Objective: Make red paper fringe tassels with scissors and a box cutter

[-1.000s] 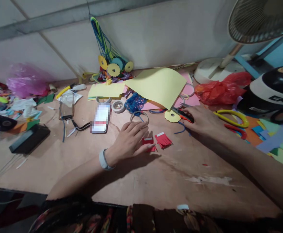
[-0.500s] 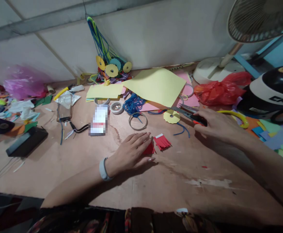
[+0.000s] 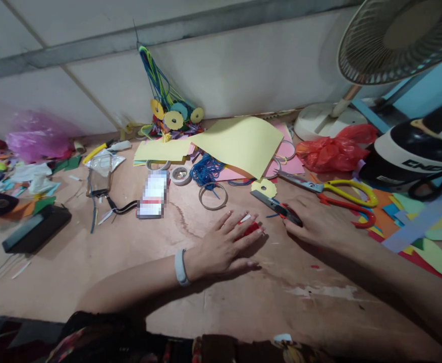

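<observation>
My left hand [image 3: 226,243] lies flat on the wooden table [image 3: 130,267], fingers spread over red fringed paper pieces [image 3: 252,228], which it mostly hides. A pale band circles that wrist. Just to the right, my right hand [image 3: 315,222] is closed round the handle of a red and black utility knife [image 3: 276,205], whose blade points left toward the paper. A yellow paper disc [image 3: 264,187] lies just behind the knife.
Yellow-handled scissors [image 3: 330,187] and red-handled scissors [image 3: 351,207] lie to the right, with a red plastic bag [image 3: 329,151], a helmet [image 3: 413,151] and a fan [image 3: 391,35]. Yellow sheets [image 3: 239,143], tape rolls [image 3: 179,175], a ring [image 3: 213,195], blue cord [image 3: 206,169] and a phone [image 3: 152,194] sit behind.
My right hand picked up the utility knife near the yellow disc and brought it back toward the red paper. My left hand slid right, gathering both red pieces under its fingers.
</observation>
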Available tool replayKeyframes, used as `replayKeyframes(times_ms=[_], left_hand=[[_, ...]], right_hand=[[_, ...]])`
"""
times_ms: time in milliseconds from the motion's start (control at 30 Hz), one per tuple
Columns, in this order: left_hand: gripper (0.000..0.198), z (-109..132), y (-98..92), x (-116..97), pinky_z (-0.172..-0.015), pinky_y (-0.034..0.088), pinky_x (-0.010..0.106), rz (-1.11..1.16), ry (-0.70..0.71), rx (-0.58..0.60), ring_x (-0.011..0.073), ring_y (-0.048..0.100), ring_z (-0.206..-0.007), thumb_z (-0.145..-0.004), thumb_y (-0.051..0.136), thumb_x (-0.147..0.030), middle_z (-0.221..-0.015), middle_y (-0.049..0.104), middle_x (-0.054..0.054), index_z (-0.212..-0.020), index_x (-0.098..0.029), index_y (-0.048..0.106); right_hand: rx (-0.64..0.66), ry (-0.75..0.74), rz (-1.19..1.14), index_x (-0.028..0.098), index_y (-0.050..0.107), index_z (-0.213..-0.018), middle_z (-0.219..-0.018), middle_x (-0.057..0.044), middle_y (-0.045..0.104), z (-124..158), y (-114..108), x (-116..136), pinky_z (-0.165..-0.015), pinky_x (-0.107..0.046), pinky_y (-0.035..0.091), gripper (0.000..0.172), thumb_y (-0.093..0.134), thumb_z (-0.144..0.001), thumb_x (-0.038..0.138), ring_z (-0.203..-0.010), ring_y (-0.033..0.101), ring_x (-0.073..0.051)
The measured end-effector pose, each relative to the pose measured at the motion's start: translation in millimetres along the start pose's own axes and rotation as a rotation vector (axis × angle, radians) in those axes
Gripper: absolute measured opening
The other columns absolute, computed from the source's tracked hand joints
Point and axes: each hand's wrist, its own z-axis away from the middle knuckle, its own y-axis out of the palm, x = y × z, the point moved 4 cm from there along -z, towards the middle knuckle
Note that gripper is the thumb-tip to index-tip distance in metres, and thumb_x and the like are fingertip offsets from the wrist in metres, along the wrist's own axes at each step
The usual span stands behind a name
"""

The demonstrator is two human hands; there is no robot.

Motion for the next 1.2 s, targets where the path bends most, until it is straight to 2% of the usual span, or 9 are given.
replayKeyframes(times_ms=[133,367,433,533,633,800,967,1200], left_hand=[[0.083,-1,8.9,3,-0.123,0.018,0.052,0.035,0.031,0.04,0.0281,0.022,-0.151,-0.091,0.043,-0.069,-0.159,0.033,0.013,-0.154,-0.017,0.029],[0.077,6,-1.0,9,-0.123,0.023,0.05,0.048,0.119,0.107,0.0289,0.03,-0.148,-0.095,0.042,-0.063,-0.154,0.041,0.017,-0.151,-0.01,0.033],[0.067,8,-2.8,11,-0.123,0.025,0.049,0.034,0.139,0.096,0.0273,0.033,-0.147,-0.098,0.044,-0.054,-0.153,0.043,0.016,-0.149,-0.01,0.036],[0.047,8,-4.5,12,-0.122,0.029,0.048,0.008,0.162,0.053,0.0237,0.039,-0.144,-0.101,0.044,-0.03,-0.148,0.05,0.013,-0.145,-0.013,0.042],[0.043,8,-5.2,12,-0.12,0.033,0.049,-0.015,0.179,0.038,0.0244,0.044,-0.141,-0.101,0.04,-0.018,-0.147,0.052,0.012,-0.143,-0.012,0.045],[0.043,7,-7.1,11,-0.117,0.038,0.05,-0.019,0.218,0.033,0.0256,0.047,-0.138,-0.102,0.039,-0.018,-0.146,0.052,0.013,-0.143,-0.011,0.043],[0.04,7,-11.1,7,-0.116,0.039,0.048,-0.014,0.255,-0.002,0.0248,0.052,-0.134,-0.102,0.037,-0.017,-0.141,0.058,0.011,-0.141,-0.011,0.047],[0.038,9,-15.2,1,-0.112,0.044,0.044,-0.008,0.311,-0.027,0.024,0.053,-0.133,-0.102,0.042,-0.018,-0.14,0.059,0.011,-0.138,-0.013,0.05]], right_hand=[[0.008,-0.028,0.051,0.014,0.064,-0.112,-0.11,-0.013,0.066,2,1,0,-0.082,-0.037,0.045,0.032,0.047,-0.092,0.033,-0.102,0.06,-0.028],[0.046,-0.001,0.059,0.014,0.065,-0.114,-0.114,-0.014,0.065,8,-5,7,-0.088,-0.041,0.045,0.032,0.046,-0.095,0.032,-0.108,0.058,-0.03],[0.043,0.005,0.063,0.015,0.065,-0.113,-0.114,-0.014,0.066,9,-8,9,-0.087,-0.04,0.046,0.031,0.046,-0.096,0.032,-0.106,0.059,-0.029],[0.037,-0.007,0.044,0.015,0.064,-0.113,-0.112,-0.013,0.065,11,-10,10,-0.086,-0.039,0.046,0.03,0.045,-0.098,0.033,-0.105,0.059,-0.028],[0.039,-0.035,0.025,0.014,0.064,-0.112,-0.111,-0.014,0.065,11,-9,11,-0.088,-0.04,0.046,0.03,0.045,-0.098,0.032,-0.104,0.059,-0.028],[0.001,-0.104,-0.017,0.015,0.061,-0.119,-0.108,-0.012,0.065,14,-3,20,-0.083,-0.04,0.05,0.029,0.049,-0.096,0.028,-0.099,0.062,-0.027],[-0.062,-0.168,-0.078,0.013,0.06,-0.114,-0.106,-0.013,0.064,20,4,29,-0.081,-0.04,0.054,0.025,0.049,-0.097,0.026,-0.098,0.062,-0.026],[-0.137,-0.211,-0.117,0.014,0.058,-0.118,-0.108,-0.012,0.064,30,2,35,-0.081,-0.039,0.057,0.026,0.051,-0.095,0.023,-0.098,0.063,-0.025]])
